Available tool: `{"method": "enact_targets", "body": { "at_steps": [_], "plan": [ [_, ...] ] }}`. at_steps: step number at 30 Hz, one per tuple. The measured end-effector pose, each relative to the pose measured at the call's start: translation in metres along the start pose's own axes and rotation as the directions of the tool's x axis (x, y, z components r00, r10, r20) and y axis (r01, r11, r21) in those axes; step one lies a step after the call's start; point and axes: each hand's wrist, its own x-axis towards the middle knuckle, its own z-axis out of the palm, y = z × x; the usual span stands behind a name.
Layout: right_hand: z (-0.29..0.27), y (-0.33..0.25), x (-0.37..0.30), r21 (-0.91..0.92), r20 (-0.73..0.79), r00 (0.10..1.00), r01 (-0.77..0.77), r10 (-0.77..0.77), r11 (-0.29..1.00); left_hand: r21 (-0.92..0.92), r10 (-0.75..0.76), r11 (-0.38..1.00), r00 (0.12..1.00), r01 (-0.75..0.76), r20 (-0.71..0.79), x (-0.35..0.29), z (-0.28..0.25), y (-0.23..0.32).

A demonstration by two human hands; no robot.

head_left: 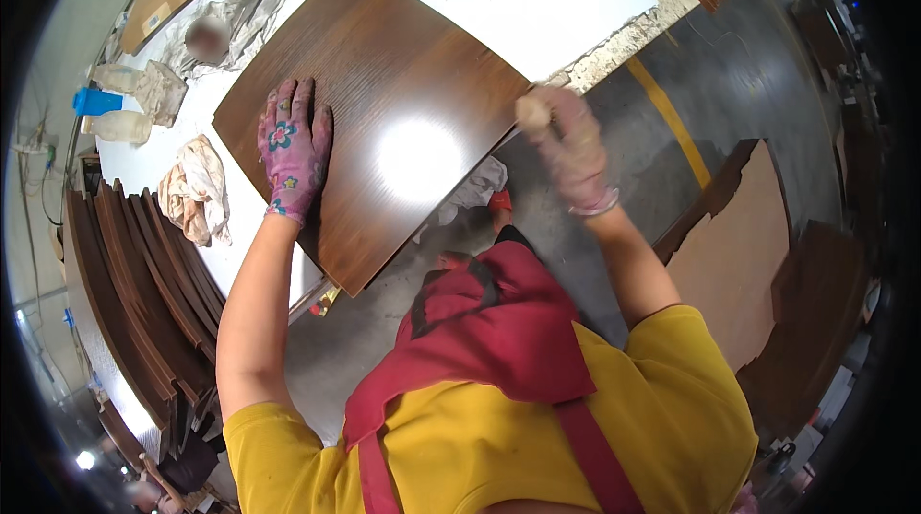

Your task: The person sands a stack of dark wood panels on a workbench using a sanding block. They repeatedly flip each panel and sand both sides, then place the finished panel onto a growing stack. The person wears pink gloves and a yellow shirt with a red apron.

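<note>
A dark brown wood-grain panel [384,82] lies on the white-topped table, one corner jutting past its near edge. My left hand [293,145], in a pink and purple flowered glove, rests flat on the panel's left part with fingers stretched out. At the panel's right corner is my right hand [573,150], in a pale, stained pink glove and smeared by motion. Its fingers are closed around a small tan, blurred thing [533,113], too unclear to name. Whether that thing touches the panel's edge I cannot tell.
A crumpled cloth [197,190] lies left of the panel, near plastic bottles [125,127], a blue container [96,102] and a grey rag [259,11]. Dark panels stand stacked [134,274] at the left. More boards [739,255] lean at the right, past a yellow floor line [672,121].
</note>
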Motion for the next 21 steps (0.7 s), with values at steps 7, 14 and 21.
{"method": "enact_targets", "body": {
  "at_steps": [7, 14, 21],
  "plan": [
    [0.020, -0.039, -0.020, 0.165, -0.001, 0.997, -0.074, 0.076, 0.983, 0.013, -0.012, 1.000, 0.999, 0.012, -0.033, -0.006, 0.001, -0.005],
    [0.024, -0.020, -0.015, -0.029, -0.069, 0.998, -0.005, 0.003, 1.000, -0.027, 0.013, 1.000, 0.999, -0.015, -0.052, -0.002, 0.003, -0.006],
    [0.087, -0.124, -0.077, -0.063, 0.488, 0.872, 0.076, -0.036, 0.995, -0.039, -0.027, 0.999, 0.996, 0.023, -0.088, -0.008, 0.004, -0.003]
  ]
}}
